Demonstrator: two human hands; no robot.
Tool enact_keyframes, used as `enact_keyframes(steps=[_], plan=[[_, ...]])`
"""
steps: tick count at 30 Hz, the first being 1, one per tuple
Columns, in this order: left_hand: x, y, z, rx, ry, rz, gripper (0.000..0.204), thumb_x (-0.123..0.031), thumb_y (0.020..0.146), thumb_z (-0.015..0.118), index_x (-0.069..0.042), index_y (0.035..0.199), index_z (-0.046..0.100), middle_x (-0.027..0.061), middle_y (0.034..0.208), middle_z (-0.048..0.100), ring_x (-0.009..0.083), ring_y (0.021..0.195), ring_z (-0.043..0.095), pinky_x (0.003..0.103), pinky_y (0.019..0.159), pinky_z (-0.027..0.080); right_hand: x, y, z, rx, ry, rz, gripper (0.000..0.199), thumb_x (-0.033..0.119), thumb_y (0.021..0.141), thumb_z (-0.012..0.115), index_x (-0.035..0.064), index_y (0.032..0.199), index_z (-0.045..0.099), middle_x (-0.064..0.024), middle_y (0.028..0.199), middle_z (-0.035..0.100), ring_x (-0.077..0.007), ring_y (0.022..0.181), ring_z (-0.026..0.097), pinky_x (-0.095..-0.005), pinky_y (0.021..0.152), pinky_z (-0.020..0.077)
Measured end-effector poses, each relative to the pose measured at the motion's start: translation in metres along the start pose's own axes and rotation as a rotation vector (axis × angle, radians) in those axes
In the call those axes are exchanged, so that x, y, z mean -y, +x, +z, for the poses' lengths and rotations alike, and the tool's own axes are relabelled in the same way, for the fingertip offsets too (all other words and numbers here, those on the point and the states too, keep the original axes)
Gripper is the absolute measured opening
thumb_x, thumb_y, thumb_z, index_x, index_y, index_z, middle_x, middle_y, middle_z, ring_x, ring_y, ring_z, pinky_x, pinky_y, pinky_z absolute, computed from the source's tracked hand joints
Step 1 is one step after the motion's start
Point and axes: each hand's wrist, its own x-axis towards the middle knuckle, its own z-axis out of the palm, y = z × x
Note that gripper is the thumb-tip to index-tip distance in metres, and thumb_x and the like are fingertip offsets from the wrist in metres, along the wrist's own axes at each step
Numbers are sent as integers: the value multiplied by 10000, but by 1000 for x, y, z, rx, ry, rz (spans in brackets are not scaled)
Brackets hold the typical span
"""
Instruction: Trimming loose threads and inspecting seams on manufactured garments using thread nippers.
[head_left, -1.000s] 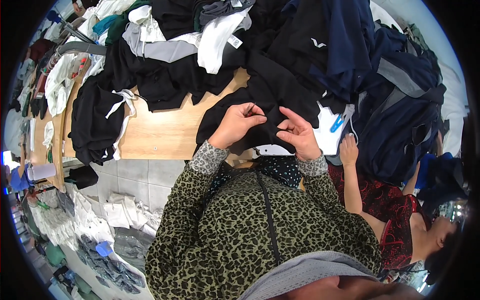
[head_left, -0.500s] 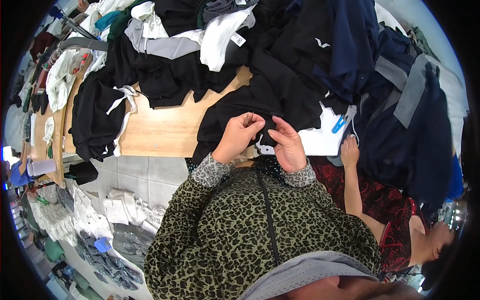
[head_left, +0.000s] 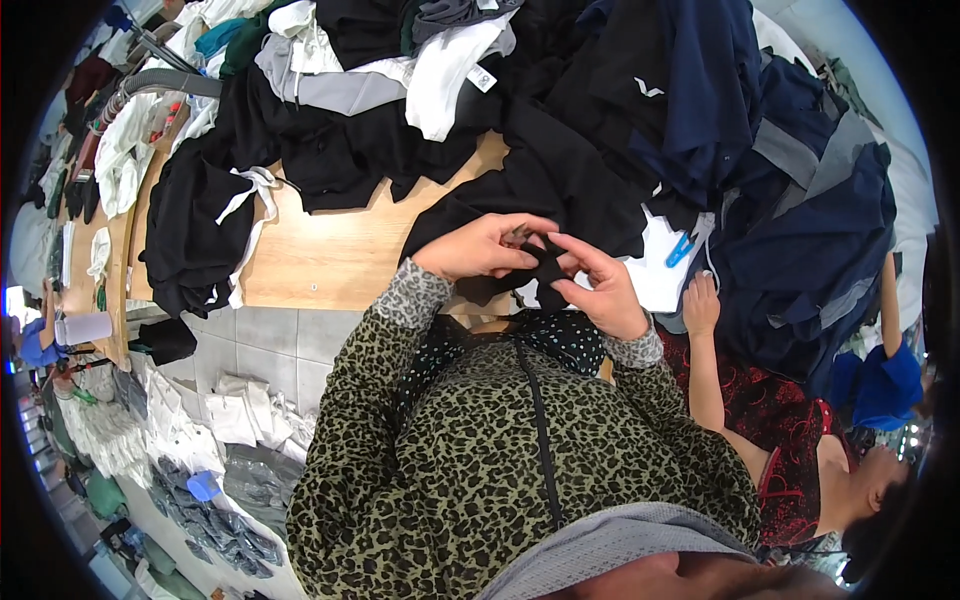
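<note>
A black garment point(head_left: 585, 185) lies on the table in front of me, and a fold of its black fabric point(head_left: 546, 268) is raised between my hands. My left hand point(head_left: 475, 248) pinches the left side of this fold. A small dark thing shows at its curled fingers, too blurred to name. From the other side my right hand point(head_left: 612, 295) grips the fold between thumb and fingers. Just right of it lies a white sheet point(head_left: 655, 282) with a blue clip-like tool point(head_left: 679, 250) on it.
A co-worker's hand point(head_left: 701, 303) rests at the table's front edge on the right, beside a heap of navy garments point(head_left: 800, 290). Black, grey and white clothes point(head_left: 440, 90) are piled at the back. Another black garment with a white drawstring point(head_left: 190, 235) lies left on the wooden tabletop point(head_left: 325, 255).
My hands have come together around a fold of black fabric, which is now lifted between them. The right hand has moved slightly right. Another arm with a blue sleeve has appeared at far right.
</note>
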Motion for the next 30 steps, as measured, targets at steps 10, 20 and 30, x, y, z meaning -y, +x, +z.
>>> enact_keyframes(steps=[10,20,30], plan=[[36,-23,36,-599,1163,770,298,0,626,638,-65,916,645,38,915,611,143,583,585,238,451,438,-34,-10,5,-665,-328,-78,220,-66,795,531,3,946,675,-48,720,593,-95,613,523,-225,583,417],[53,-36,35,-623,1230,729,377,2,602,644,-64,973,648,47,1038,612,160,697,629,249,482,473,-39,-12,20,-556,772,28,434,-46,855,513,-36,1283,436,-54,1012,579,-128,869,578,-288,821,491],[54,-42,35,-639,1271,721,340,18,621,633,-62,951,657,52,1057,616,156,718,635,243,484,478,-52,-17,25,-581,761,4,516,-70,827,558,-26,1315,396,-4,840,552,-84,813,560,-241,812,470]])
